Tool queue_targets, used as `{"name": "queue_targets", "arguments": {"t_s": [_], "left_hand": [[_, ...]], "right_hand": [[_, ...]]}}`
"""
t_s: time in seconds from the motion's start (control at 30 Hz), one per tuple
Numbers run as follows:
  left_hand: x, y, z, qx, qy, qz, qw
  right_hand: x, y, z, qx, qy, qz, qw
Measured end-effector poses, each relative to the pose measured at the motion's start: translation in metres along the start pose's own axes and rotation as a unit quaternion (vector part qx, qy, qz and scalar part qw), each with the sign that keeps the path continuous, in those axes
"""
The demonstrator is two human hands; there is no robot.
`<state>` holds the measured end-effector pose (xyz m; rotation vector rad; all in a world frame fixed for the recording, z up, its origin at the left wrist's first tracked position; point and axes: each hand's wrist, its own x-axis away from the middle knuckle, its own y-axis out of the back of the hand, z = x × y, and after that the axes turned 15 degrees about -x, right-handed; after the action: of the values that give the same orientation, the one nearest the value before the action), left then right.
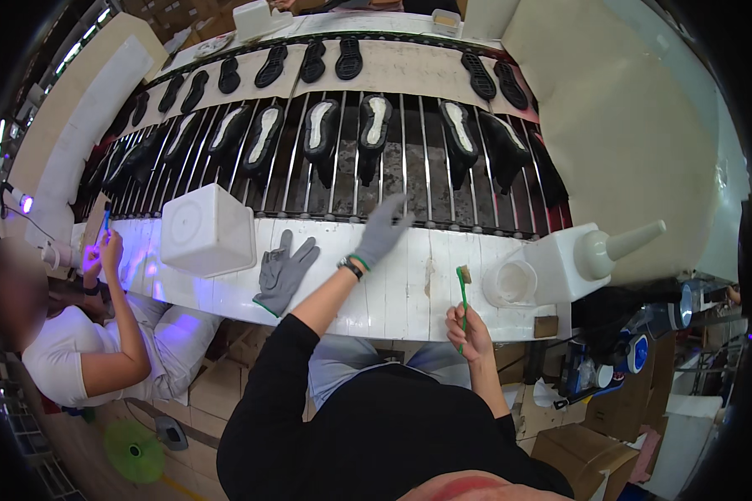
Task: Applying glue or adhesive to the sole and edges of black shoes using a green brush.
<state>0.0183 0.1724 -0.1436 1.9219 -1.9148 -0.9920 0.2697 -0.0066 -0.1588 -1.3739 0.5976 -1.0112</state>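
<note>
My left hand [382, 234], in a grey glove, reaches over the near edge of the roller conveyor [426, 159], fingers stretched out and holding nothing. Above it on the rollers lies a black shoe upper with a white underside [375, 125]; several similar ones lie to both sides. My bare right hand [473, 332] is closed around the handle of a green toothbrush [463, 288], its brownish bristles pointing up. Just right of the brush stands a small round tub [510, 282] with pale contents. Between my left forearm and a white square container rests a second grey glove [287, 274].
Black shoe soles [349, 58] line a covered belt behind the rollers. The white square container [207, 230] sits on the white bench [401, 292]. At right is a white bottle with a long nozzle [597, 255]. A co-worker [100, 342] sits at left, holding a blue brush.
</note>
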Motion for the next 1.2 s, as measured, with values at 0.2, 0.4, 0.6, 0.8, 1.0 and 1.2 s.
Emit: {"name": "queue_targets", "arguments": {"t_s": [0.2, 0.4, 0.6, 0.8, 1.0, 1.2], "left_hand": [[-0.096, 0.048, 0.059, 0.062, 0.079, -0.156, 0.983], [-0.175, 0.039, 0.148, 0.373, 0.266, -0.135, 0.879], [-0.239, 0.006, 0.158, 0.247, 0.194, -0.057, 0.948], [-0.298, 0.009, 0.156, 0.442, 0.257, 0.003, 0.859], [-0.263, 0.018, 0.114, 0.469, 0.197, 0.024, 0.861], [-0.239, 0.017, 0.124, 0.370, 0.167, 0.017, 0.914]], "right_hand": [[-0.009, 0.008, 0.011, 0.007, -0.045, 0.018, 0.999], [-0.014, 0.004, 0.010, -0.008, -0.082, 0.003, 0.997], [-0.011, 0.005, 0.011, -0.057, -0.100, 0.007, 0.993], [-0.013, 0.002, 0.016, -0.098, -0.136, -0.013, 0.986], [-0.015, -0.002, 0.017, -0.103, -0.136, -0.010, 0.985], [-0.011, 0.001, 0.014, -0.101, -0.137, 0.002, 0.985]]}}
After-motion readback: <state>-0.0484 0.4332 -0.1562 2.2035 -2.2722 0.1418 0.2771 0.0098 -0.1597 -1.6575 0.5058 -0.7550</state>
